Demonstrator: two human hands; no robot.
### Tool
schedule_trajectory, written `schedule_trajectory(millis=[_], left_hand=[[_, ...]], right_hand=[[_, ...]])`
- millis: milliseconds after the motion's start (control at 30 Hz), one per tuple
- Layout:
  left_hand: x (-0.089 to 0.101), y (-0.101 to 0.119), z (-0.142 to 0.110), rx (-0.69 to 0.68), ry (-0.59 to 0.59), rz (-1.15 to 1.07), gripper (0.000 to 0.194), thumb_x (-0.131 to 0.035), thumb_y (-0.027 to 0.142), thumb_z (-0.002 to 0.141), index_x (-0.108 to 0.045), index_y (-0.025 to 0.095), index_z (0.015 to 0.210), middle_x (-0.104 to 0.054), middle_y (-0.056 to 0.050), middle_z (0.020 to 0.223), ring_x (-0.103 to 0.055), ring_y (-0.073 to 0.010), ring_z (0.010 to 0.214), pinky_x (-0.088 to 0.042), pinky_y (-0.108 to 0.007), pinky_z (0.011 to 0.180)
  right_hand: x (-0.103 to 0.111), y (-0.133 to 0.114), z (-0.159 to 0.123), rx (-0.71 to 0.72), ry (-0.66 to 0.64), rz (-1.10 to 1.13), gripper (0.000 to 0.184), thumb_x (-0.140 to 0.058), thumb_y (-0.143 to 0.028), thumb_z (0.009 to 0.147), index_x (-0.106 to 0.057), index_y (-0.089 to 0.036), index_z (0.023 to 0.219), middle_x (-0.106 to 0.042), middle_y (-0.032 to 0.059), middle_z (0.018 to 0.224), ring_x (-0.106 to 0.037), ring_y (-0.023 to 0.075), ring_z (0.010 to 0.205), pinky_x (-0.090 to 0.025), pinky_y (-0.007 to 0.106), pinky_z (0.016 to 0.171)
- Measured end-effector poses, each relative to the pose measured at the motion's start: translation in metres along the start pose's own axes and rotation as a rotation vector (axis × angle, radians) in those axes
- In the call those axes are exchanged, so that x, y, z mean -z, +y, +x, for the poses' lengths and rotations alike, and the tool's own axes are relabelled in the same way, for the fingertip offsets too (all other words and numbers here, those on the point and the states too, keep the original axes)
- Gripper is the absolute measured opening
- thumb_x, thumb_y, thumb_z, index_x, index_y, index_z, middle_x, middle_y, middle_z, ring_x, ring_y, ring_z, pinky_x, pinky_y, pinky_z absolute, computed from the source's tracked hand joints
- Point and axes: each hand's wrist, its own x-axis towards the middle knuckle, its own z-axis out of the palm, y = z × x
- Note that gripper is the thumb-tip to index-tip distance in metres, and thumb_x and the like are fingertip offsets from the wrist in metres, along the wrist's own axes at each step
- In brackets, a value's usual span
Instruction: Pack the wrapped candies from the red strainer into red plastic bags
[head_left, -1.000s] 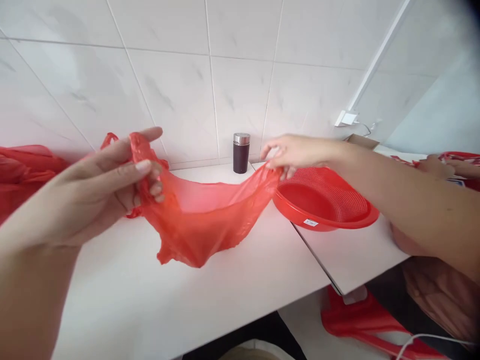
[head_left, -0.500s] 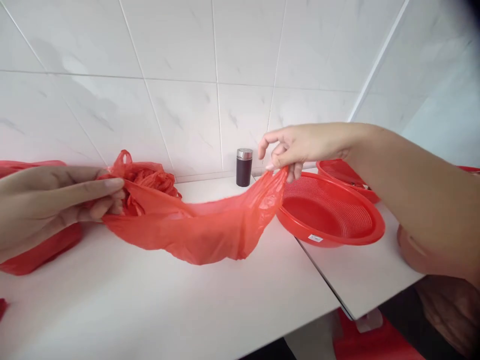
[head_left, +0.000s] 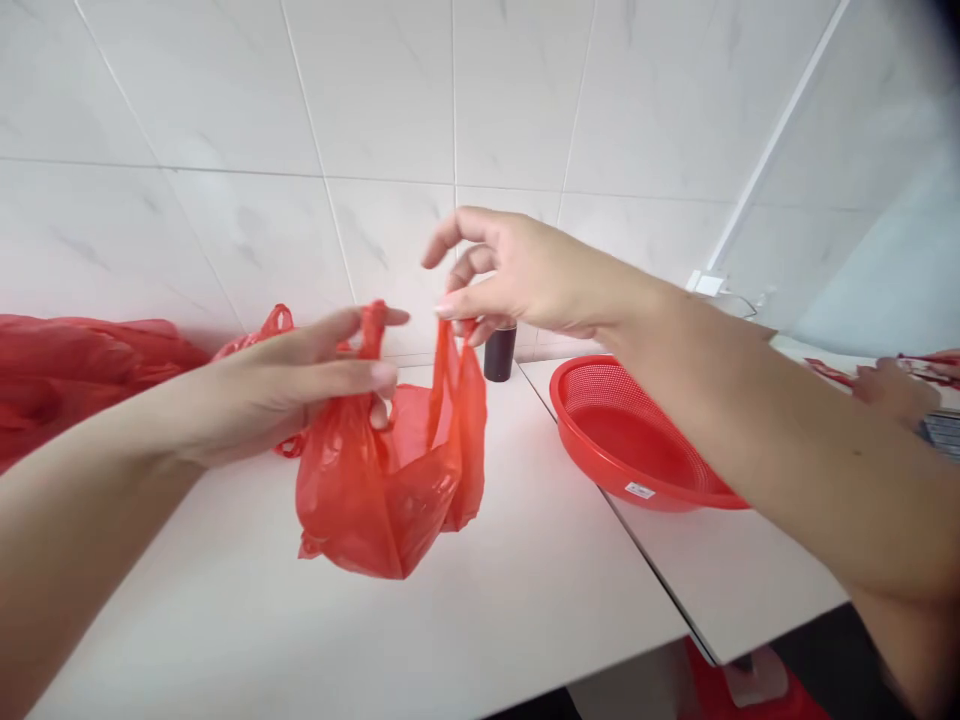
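Note:
A thin red plastic bag (head_left: 405, 510) hangs by its handles between my two hands, just over the white table, its mouth partly spread. My left hand (head_left: 322, 385) grips one handle, with a loop of it standing up between the fingers. Thumb and fingertips of my right hand (head_left: 495, 275) pinch the other handle, while the forefinger sticks out free. Behind my right hand a dark flask (head_left: 499, 355) stands by the wall, its top covered. My right forearm hides part of a red perforated basket (head_left: 622, 430).
Piled red plastic bags (head_left: 82, 370) lie at the left along the tiled wall (head_left: 390, 120). Two white tables (head_left: 517, 620) meet at a dark seam under the basket. At far right, another person's hand (head_left: 896, 390) is beside red strips.
My hands have come closer together, so the bag, stretched sideways before, now hangs down with its mouth open. The view has shifted slightly, and another person's hand now shows at right.

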Motion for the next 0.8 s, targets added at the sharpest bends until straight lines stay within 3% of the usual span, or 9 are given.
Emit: schedule_trajectory(millis=[100,167,267,333,400,500,600,733,800], left_hand=[[-0.017,0.006,0.008,0.046,-0.237,0.064,0.05,-0.072,0.046,0.073,-0.06,0.025,0.116,-0.061,0.001,0.07,-0.058,-0.0129,0.057,-0.051,-0.024,0.052],[-0.027,0.008,0.012,0.044,-0.234,0.074,0.041,-0.065,0.051,0.078,-0.065,0.021,0.105,-0.062,-0.001,0.071,-0.055,-0.0119,0.054,-0.048,-0.024,0.049],[-0.029,0.005,0.014,0.04,-0.183,-0.075,0.038,-0.051,0.052,0.087,-0.068,0.017,0.086,-0.062,-0.003,0.072,-0.05,-0.0093,0.051,-0.04,-0.021,0.043],[-0.024,-0.002,0.014,0.056,-0.121,-0.191,0.036,-0.052,0.048,0.088,-0.066,0.017,0.075,-0.053,0.002,0.059,-0.04,-0.0055,0.043,-0.032,-0.018,0.039],[-0.017,-0.012,0.015,0.102,-0.106,-0.267,0.036,-0.054,0.047,0.088,-0.064,0.018,0.07,-0.039,0.005,0.048,-0.032,-0.0048,0.038,-0.03,-0.019,0.038],[-0.013,-0.024,0.017,0.131,-0.17,-0.271,0.042,-0.052,0.053,0.087,-0.064,0.019,0.066,-0.042,0.003,0.044,-0.04,-0.0089,0.039,-0.038,-0.023,0.042],[-0.013,-0.028,0.019,0.068,-0.178,-0.29,0.039,-0.05,0.047,0.09,-0.063,0.019,0.067,-0.061,-0.002,0.057,-0.054,-0.0127,0.051,-0.046,-0.026,0.05],[-0.012,-0.024,0.017,-0.036,-0.281,-0.165,0.02,-0.056,0.026,0.085,-0.066,0.017,0.07,-0.065,-0.001,0.071,-0.061,-0.0141,0.068,-0.05,-0.026,0.062],[-0.013,-0.021,0.016,-0.079,-0.277,0.043,0.017,-0.06,0.023,0.08,-0.065,0.018,0.065,-0.064,0.001,0.068,-0.06,-0.0137,0.068,-0.048,-0.025,0.061]], right_hand=[[-0.031,-0.019,0.01,0.133,-0.079,0.011,0.022,-0.065,-0.011,0.083,-0.055,-0.019,0.101,-0.058,-0.0026,0.081,-0.059,0.0086,0.06,-0.053,0.023,0.057],[-0.044,-0.022,0.016,0.265,-0.103,0.03,0.014,-0.065,-0.017,0.085,-0.055,-0.019,0.095,-0.06,-0.002,0.086,-0.059,0.0085,0.064,-0.053,0.022,0.06],[-0.047,-0.004,0.022,0.397,-0.044,0.064,0.015,-0.067,-0.023,0.084,-0.055,-0.018,0.091,-0.061,0.0004,0.1,-0.06,0.0105,0.085,-0.053,0.022,0.074],[-0.045,0.018,0.022,0.333,-0.09,0.083,0.02,-0.07,-0.026,0.081,-0.056,-0.019,0.094,-0.062,0.0018,0.104,-0.06,0.0127,0.093,-0.053,0.024,0.077],[-0.045,0.041,0.017,0.205,-0.188,0.134,0.021,-0.068,-0.025,0.082,-0.055,-0.02,0.097,-0.064,0.0023,0.097,-0.061,0.0135,0.088,-0.053,0.027,0.074],[-0.05,0.059,0.002,0.136,-0.161,0.23,0.008,-0.058,-0.02,0.087,-0.051,-0.019,0.091,-0.065,0.0007,0.084,-0.062,0.0121,0.079,-0.052,0.028,0.071],[-0.061,0.052,-0.021,0.198,0.036,0.191,0.007,-0.057,-0.017,0.086,-0.051,-0.02,0.087,-0.062,-0.0012,0.083,-0.06,0.0108,0.077,-0.049,0.026,0.071],[-0.073,0.033,-0.043,0.269,-0.086,0.033,0.011,-0.063,-0.022,0.084,-0.055,-0.023,0.09,-0.062,-0.0029,0.086,-0.058,0.0116,0.08,-0.046,0.027,0.073],[-0.076,0.036,-0.04,0.277,-0.031,-0.011,0.007,-0.06,-0.028,0.087,-0.056,-0.023,0.09,-0.063,-0.0023,0.088,-0.059,0.0126,0.083,-0.046,0.028,0.077]])
